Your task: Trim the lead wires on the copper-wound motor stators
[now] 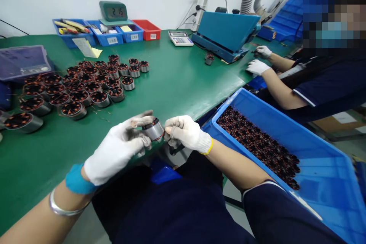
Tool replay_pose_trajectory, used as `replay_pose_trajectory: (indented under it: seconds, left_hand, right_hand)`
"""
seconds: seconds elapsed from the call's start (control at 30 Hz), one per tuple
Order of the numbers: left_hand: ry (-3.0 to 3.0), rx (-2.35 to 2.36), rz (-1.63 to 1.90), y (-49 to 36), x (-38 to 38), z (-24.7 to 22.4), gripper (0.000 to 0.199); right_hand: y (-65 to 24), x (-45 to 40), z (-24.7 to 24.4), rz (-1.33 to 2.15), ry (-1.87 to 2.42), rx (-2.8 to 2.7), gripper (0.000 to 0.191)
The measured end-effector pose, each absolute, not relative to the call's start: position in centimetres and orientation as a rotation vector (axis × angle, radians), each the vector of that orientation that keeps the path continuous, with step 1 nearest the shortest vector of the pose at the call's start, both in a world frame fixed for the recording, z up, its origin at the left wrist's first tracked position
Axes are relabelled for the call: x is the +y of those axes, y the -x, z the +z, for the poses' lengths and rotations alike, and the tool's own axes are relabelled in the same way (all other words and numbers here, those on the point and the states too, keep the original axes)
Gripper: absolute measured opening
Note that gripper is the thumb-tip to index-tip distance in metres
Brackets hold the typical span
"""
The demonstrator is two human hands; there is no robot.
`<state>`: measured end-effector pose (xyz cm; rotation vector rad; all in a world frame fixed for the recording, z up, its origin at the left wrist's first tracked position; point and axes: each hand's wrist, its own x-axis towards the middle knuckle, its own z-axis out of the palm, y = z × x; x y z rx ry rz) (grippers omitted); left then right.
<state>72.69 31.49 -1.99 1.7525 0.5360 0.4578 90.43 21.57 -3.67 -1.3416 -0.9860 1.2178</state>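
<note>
Close to the table's front edge, my left hand [114,152], in a white glove, grips a motor stator [154,130] with a silvery metal ring and dark windings. The stator lies tilted on its side between thumb and fingers. Right beside its copper-coloured end, my gloved right hand [187,133] has its fingertips pinched together; what they hold, if anything, is too small to make out. Several more stators [98,98] stand in a cluster on the green table [160,84] to the left, with loose copper wires sticking out.
A blue crate [323,183] full of stators sits at my right. Along the wall are blue bins [113,39], a red bin [150,26], a clock [114,10] and a calculator [180,39]. A teal machine [225,32] stands near a co-worker's gloved hands [259,66].
</note>
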Motion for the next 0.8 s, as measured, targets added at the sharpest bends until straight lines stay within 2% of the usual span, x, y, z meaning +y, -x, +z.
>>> replay_pose_trajectory:
  seconds: [0.1, 0.17, 0.27, 0.33, 0.4, 0.47, 0.5, 0.67, 0.73, 0.8]
  left_hand:
    - [-2.295, 0.163, 0.971, -71.9, 31.1, -2.7, 0.025]
    - [-2.540, -0.106, 1.176, -71.5, 31.3, -3.0, 0.026]
    - [-2.458, 0.084, 1.413, -71.5, 31.9, -3.0, 0.031]
    - [-2.196, 0.333, 1.258, -72.1, 32.1, -2.9, 0.049]
    - [-1.999, 0.411, 0.799, -72.8, 32.3, -2.8, 0.062]
    - [-1.960, 0.451, 0.411, -73.2, 32.3, -2.8, 0.056]
    - [-2.013, 0.485, 0.354, -73.3, 32.3, -2.8, 0.051]
    - [-2.438, 0.485, 0.616, -73.1, 32.8, -3.4, 0.047]
    - [-2.435, 0.507, 0.577, -73.1, 33.0, -3.7, 0.049]
    - [-2.405, 0.548, 0.516, -73.3, 33.3, -4.0, 0.051]
  right_hand:
    - [-90.4, 21.6, -3.5, 1.272, 1.258, -0.910, 0.021]
    - [-90.3, 21.4, -3.0, 1.277, 1.237, -1.011, 0.020]
    - [-90.1, 21.0, -2.1, 1.089, 1.242, -1.319, 0.017]
    - [-90.2, 21.0, -1.7, 0.858, 1.247, -1.506, 0.017]
    - [-90.3, 21.2, -1.7, 0.684, 1.266, -1.629, 0.019]
    - [-90.2, 21.4, -2.1, 0.615, 1.301, -1.657, 0.018]
    - [-90.1, 21.4, -2.5, 0.639, 1.330, -1.624, 0.018]
    - [-89.1, 21.3, -4.7, 1.036, 1.400, -1.160, 0.020]
    - [-89.6, 20.8, -5.2, 0.951, 1.426, -1.191, 0.022]
    - [-90.6, 20.1, -5.2, 0.602, 1.466, -1.381, 0.027]
